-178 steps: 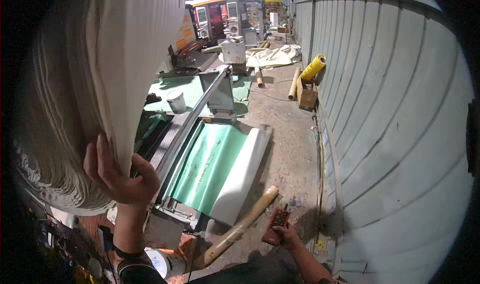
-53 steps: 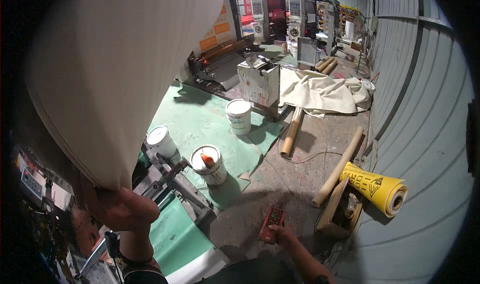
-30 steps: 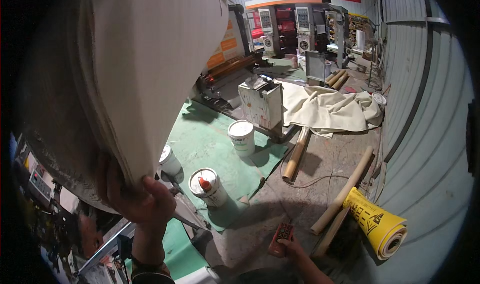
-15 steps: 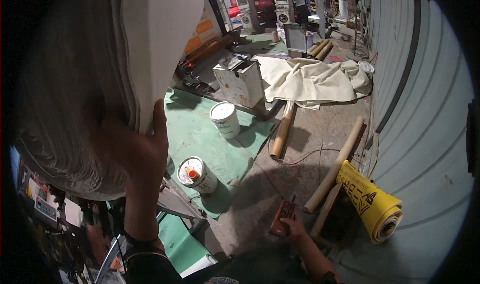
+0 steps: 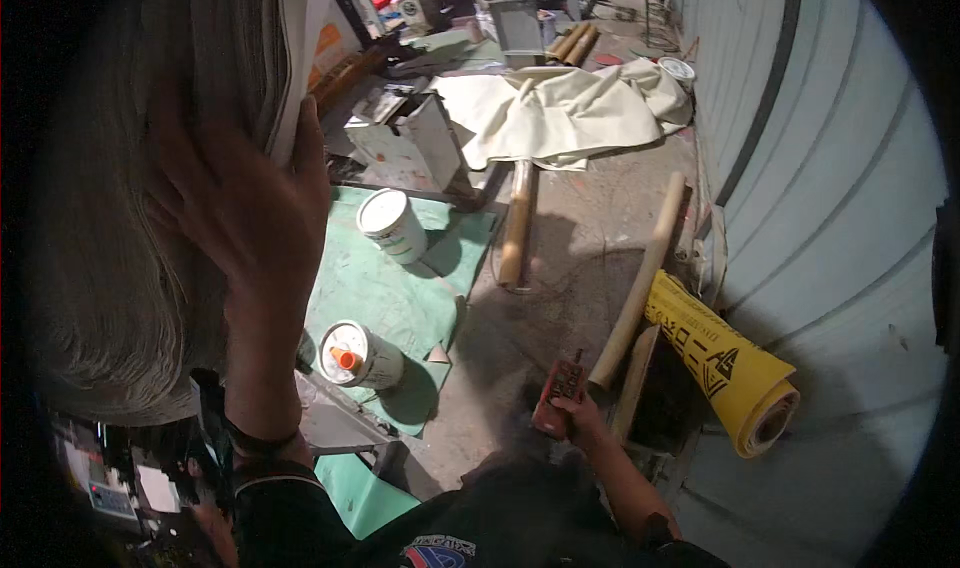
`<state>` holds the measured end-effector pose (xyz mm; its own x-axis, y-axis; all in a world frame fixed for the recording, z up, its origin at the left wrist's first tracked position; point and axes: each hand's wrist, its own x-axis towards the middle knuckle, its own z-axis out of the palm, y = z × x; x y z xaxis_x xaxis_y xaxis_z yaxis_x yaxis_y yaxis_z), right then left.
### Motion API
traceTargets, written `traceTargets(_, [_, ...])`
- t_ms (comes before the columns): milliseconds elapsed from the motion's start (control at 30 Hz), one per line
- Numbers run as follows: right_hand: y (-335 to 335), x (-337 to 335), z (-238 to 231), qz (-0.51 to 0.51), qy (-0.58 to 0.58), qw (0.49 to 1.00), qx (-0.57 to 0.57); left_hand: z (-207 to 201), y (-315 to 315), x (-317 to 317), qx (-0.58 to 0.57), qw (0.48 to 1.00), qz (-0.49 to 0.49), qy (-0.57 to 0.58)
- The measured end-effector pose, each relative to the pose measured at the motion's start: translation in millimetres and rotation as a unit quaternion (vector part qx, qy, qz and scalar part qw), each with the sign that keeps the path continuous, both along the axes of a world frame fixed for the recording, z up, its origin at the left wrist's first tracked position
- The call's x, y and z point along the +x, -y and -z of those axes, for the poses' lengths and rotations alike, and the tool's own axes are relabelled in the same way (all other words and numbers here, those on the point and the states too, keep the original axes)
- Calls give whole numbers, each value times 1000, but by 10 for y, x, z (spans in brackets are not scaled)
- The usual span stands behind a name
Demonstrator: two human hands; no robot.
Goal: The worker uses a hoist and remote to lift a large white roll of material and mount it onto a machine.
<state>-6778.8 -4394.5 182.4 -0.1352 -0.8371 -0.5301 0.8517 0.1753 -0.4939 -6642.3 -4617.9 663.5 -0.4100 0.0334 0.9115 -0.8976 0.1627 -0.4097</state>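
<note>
A huge pale roll of layered sheet material fills the left side, its end showing many stacked edges. My left hand rests against that end with fingers stretched, the thumb on the white outer sheet. Lower and to the right, my right hand is closed around a red handheld remote control with buttons and a short dark antenna. The fingers under the remote are hidden.
Two white buckets stand on green sheeting. Cardboard tubes and a yellow printed roll lie near the corrugated wall. Cream cloth spreads across the floor beyond a stained metal box.
The view has shifted, so the floor objects sit further left and higher. The big roll now covers less of the upper view. My left hand stays against it; the right keeps the remote control.
</note>
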Motion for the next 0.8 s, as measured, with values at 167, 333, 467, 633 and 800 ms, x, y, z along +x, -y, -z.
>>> traceTargets(167, [548, -293, -185, 27, -38, 999, 22, 38, 597, -611, -5, 1000, 27, 1])
traceTargets(333, [1154, -606, -50, 38, -9, 999, -5, 160, 1440, -1241, -89, 992, -61, -60])
traceTargets(467, [1482, -804, -192, 84, -32, 996, -16, 99, 1277, -1823, 101, 990, -76, -66])
traceTargets(633, [1619, -1055, -161, 140, -43, 989, 28, 112, 1899, -2366, 118, 993, -8, -22])
traceTargets(800, [1905, -1525, -244, 150, 21, 988, 23, 157, 2929, -2759, 15, 992, 121, 28])
